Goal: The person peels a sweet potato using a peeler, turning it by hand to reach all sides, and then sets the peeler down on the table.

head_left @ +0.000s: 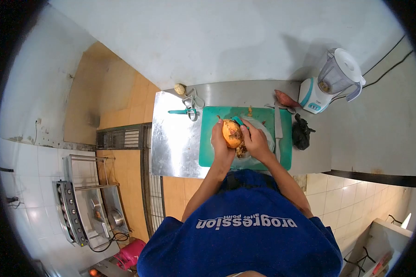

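My left hand (221, 144) is closed around a partly peeled orange-fleshed root vegetable (231, 132), which looks like a sweet potato, with brown patches of skin left on it. In my right hand (257, 141) is a teal peeler (237, 120), its head close to the vegetable's upper right side; my fingers cover part of it. Brown and orange peelings (241, 150) lie below, on a whitish plate or plastic sheet (266, 128). Under that is a green cutting board (208, 157).
A large knife (278, 122) lies along the board's right side. Beyond it are a black plastic bag (302, 132), a reddish sweet potato (285, 99) and a blender (330, 83). Leftward on the steel table (171, 152) are a teal-handled tool (178, 111), metal utensils (190, 104) and a pale lump (180, 89).
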Available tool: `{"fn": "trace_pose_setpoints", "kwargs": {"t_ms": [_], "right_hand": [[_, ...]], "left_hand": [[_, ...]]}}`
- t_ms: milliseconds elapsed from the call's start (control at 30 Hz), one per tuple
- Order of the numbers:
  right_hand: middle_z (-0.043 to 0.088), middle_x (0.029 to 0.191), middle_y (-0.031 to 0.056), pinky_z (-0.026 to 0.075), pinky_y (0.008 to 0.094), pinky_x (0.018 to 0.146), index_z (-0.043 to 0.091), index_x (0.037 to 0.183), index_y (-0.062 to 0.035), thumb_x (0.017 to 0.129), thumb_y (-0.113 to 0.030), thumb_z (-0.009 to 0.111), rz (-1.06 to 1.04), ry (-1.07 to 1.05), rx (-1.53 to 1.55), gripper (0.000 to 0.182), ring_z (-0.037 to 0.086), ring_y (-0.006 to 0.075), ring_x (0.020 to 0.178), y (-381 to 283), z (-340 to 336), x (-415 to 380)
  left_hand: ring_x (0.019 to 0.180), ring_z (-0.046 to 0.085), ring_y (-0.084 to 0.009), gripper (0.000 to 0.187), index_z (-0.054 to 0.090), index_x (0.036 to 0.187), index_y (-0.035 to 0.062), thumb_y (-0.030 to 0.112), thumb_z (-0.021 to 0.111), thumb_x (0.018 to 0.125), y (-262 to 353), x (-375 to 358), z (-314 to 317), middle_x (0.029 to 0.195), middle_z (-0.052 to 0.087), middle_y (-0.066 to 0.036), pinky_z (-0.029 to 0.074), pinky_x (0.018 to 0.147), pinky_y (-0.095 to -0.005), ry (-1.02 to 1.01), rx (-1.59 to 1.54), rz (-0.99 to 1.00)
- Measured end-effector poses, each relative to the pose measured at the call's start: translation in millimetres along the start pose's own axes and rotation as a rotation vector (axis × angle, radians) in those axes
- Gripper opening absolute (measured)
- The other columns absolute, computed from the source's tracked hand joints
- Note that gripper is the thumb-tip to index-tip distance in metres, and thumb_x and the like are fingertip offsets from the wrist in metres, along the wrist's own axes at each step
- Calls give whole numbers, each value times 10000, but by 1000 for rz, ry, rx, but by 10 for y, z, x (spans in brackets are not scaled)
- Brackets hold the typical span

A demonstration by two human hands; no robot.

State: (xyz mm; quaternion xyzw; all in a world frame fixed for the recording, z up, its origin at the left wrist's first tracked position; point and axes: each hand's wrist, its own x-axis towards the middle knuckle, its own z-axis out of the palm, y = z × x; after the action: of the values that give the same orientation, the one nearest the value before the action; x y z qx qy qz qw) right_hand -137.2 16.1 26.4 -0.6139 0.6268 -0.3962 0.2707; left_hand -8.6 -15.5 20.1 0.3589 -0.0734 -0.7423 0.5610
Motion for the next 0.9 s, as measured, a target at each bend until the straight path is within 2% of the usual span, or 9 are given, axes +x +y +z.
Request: {"fn": "trace_pose_setpoints", "kwargs": {"t_ms": [33, 100, 200, 300, 500, 633, 733, 800, 900], "right_hand": [[685, 784, 227, 537, 490, 709, 573, 1395, -113, 1047, -312, 456, -2, -1, 3, 418, 673, 426, 740, -17, 2, -19], [513, 571, 164, 399, 396, 551, 553, 1416, -57, 1064, -301, 461, -35, 5, 153, 438, 554, 271, 520, -79, -30, -66], [458, 561, 70, 355, 332, 519, 551, 1410, -24, 1078, -346, 447, 2, -41, 173, 474, 466, 144, 516, -129, -112, -65], [664, 813, 52, 440, 352, 605, 534, 1407, -20, 1081, -346, 437, 67, 21, 554, 472, 600, 170, 680, 26, 95, -88], [511, 738, -69, 340, 211, 563, 527, 1392, -16, 1081, -421, 447, 130, -42, 770, 517, 410, 37, 625, 111, 108, -124], [499, 716, -54, 343, 247, 552, 525, 1403, -3, 1076, -406, 454, 107, -12, 747, 524, 403, 46, 623, 62, -75, -102], [644, 808, 61, 467, 305, 649, 533, 1406, 14, 1068, -373, 444, -42, -16, 456, 521, 583, 130, 698, -25, -241, -74], [717, 1075, 212, 526, 387, 874, 548, 1401, 16, 1056, -339, 426, -179, 51, 354, 509, 710, 289, 965, -70, -287, -56], [654, 1285, 254, 471, 406, 1029, 564, 1390, 5, 1055, -332, 409, -194, 28, 300, 500, 653, 370, 1183, -93, -303, -73]], "left_hand": [[957, 644, -195, 296, 526, 1162, 88, 341, 577, 1015, 26, -46, 9, 1034, 602, -58, 564, 826, -382, -6, 24, -3], [957, 645, -192, 294, 527, 1160, 92, 342, 576, 1015, 29, -35, -21, 1034, 602, -55, 565, 830, -381, -41, 3, 4], [960, 645, -195, 304, 525, 1174, 89, 343, 574, 1014, -6, -37, -23, 1054, 601, -58, 565, 836, -376, -76, -36, 20], [1009, 634, -209, 328, 517, 1210, 75, 330, 574, 1012, 5, -15, 9, 1121, 592, -74, 557, 867, -371, -75, -36, 93], [1223, 561, -246, 449, 464, 1372, 74, 349, 515, 1021, 97, -86, 60, 1312, 544, -101, 495, 1025, -410, -401, 242, 313], [1292, 540, -270, 594, 360, 1537, 124, 436, 407, 1033, 240, -97, 182, 1423, 518, -100, 457, 1090, -436, -419, 258, 185], [1311, 536, -277, 616, 338, 1560, 135, 434, 381, 1024, 387, -161, 185, 1469, 498, -97, 457, 1095, -448, -462, 269, -90], [1311, 538, -277, 605, 355, 1550, 136, 419, 383, 1017, 466, -145, 103, 1470, 498, -98, 460, 1093, -454, -489, 293, -170], [1297, 551, -275, 582, 393, 1525, 129, 389, 389, 1004, 460, -154, 69, 1456, 512, -101, 471, 1078, -464, -497, 248, -273]]}}
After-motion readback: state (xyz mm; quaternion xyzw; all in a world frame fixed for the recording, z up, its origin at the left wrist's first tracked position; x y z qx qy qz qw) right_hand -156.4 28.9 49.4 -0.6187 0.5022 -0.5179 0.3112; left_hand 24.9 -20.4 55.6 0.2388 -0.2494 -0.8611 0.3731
